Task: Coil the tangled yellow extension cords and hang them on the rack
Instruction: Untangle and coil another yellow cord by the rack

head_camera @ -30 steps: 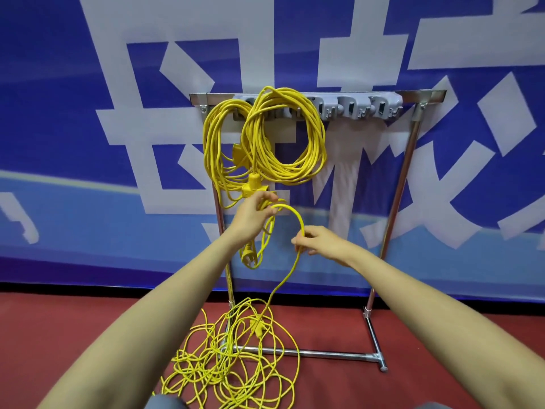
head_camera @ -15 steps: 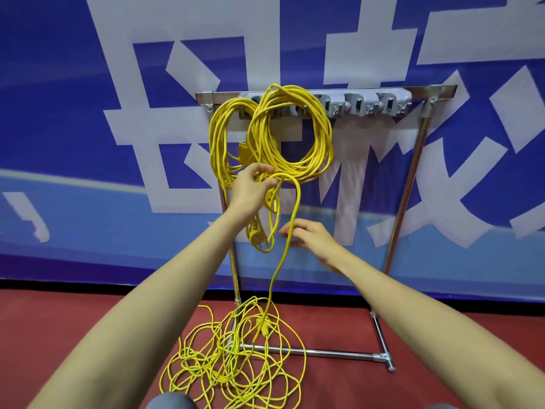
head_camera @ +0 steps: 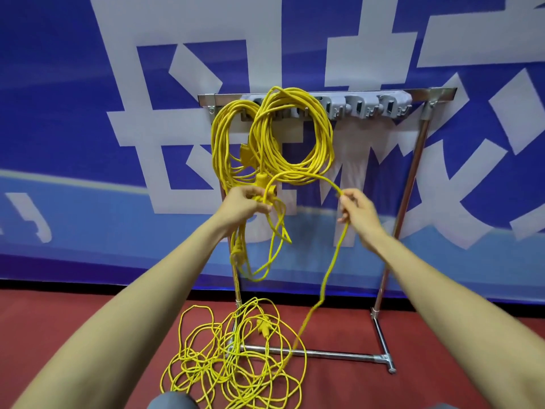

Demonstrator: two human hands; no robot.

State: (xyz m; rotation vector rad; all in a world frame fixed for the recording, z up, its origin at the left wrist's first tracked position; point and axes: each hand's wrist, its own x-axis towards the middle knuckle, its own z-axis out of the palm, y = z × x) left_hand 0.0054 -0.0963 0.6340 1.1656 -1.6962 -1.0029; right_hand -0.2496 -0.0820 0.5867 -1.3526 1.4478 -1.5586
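Observation:
Two coiled yellow cords (head_camera: 295, 137) hang from the grey hooks of the metal rack (head_camera: 413, 91), at its left end. My left hand (head_camera: 244, 206) grips a few small loops of a third yellow cord (head_camera: 274, 240) just below the hanging coils. My right hand (head_camera: 355, 209) pinches the same cord further right, so an arch of cord spans between both hands. From my right hand the cord drops to a tangled yellow pile (head_camera: 233, 364) on the floor at the rack's foot.
Three grey hooks (head_camera: 362, 106) on the rack's right half carry nothing. The rack's steel base bar (head_camera: 339, 354) lies on the red floor, partly under the pile. A blue and white banner (head_camera: 88, 143) covers the wall behind.
My right hand has moved right and up, drawing a length of cord out from my left hand. My left hand has dropped a little and holds more loops.

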